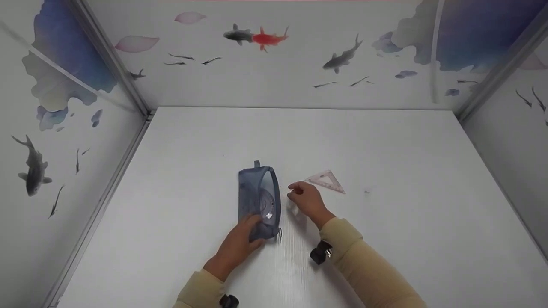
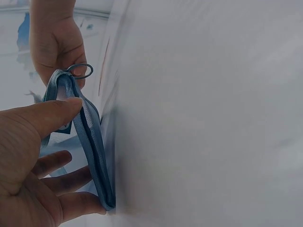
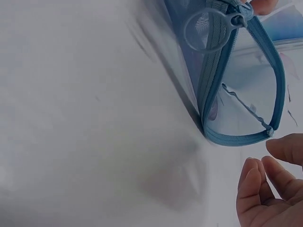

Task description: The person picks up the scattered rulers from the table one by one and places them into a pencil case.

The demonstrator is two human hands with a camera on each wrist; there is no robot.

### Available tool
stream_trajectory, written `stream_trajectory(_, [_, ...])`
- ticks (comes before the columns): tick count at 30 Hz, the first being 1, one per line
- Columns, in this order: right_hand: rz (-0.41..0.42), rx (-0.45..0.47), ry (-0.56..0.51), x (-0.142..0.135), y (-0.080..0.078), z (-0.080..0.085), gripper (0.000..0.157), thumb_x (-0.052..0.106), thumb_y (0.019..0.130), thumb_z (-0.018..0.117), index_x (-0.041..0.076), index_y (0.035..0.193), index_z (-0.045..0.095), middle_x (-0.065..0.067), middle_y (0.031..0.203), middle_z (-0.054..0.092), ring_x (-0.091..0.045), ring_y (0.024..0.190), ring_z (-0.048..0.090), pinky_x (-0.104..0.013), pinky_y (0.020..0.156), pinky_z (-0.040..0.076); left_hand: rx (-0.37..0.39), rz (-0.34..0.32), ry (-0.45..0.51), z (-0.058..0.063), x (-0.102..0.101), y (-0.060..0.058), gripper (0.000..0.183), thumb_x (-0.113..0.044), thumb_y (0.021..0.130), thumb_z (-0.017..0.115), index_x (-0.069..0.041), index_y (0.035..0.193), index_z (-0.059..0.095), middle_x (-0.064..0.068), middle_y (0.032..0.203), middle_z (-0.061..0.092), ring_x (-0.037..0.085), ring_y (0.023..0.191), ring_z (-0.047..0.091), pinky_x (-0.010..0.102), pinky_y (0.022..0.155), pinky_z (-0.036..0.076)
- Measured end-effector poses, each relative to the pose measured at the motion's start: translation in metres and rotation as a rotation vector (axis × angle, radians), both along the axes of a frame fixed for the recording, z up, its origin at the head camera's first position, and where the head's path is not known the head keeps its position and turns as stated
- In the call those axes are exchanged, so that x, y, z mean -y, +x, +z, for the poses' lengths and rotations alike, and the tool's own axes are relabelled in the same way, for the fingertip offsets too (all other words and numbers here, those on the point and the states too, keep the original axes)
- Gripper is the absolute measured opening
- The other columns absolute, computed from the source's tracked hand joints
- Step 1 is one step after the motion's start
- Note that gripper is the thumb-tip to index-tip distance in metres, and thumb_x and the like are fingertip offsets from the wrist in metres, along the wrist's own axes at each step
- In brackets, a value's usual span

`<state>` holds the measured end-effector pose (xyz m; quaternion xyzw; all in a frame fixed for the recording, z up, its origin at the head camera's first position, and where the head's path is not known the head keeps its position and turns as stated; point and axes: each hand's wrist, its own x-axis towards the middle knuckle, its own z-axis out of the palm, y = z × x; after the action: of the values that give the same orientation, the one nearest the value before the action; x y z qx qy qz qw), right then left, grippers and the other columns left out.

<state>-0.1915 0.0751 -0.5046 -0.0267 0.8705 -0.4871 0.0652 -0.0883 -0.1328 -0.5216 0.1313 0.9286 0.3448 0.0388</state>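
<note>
A translucent blue zip pencil case lies on the table, its zipped mouth gaping toward the right. My left hand grips its near end; in the left wrist view the thumb lies over the zip edge and the fingers are on the other side. Through the mouth shows a clear piece with curved markings, perhaps a protractor. Just right of the mouth, my right hand hovers with fingers bent and a gap between thumb and fingertips, holding nothing. Behind it lies a clear pinkish set square.
A ring zip pull hangs at the near end of the case. To the right of the set square, a small faint mark or scrap shows on the white table. Panels with painted fish enclose the back and sides.
</note>
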Motion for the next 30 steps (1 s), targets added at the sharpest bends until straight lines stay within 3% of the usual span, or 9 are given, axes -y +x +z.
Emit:
stream_trajectory(19, [0.090,-0.087,0.124,-0.025,-0.002,-0.002,0.025,0.005,0.088,0.066,-0.004,0.111,0.064,-0.011,0.093,0.062,-0.024,0.088,0.056,-0.042,0.083,0.049,0.011,0.013,-0.005,0.003,-0.001,0.000,0.058,-0.013,0.084,0.075,-0.006,0.134,0.048,0.019,0.139,0.048,0.038,0.129,0.047,0.051,0.105,0.040])
stream_trajectory(30, [0.146,-0.106,0.187,-0.035,0.000,0.001,0.030,0.006,0.088,0.067,-0.002,0.117,0.061,-0.015,0.103,0.062,-0.029,0.100,0.060,-0.045,0.090,0.050,0.010,0.008,-0.015,0.002,-0.001,0.000,0.059,-0.013,0.084,0.075,-0.007,0.135,0.047,0.018,0.139,0.048,0.037,0.128,0.048,0.050,0.105,0.041])
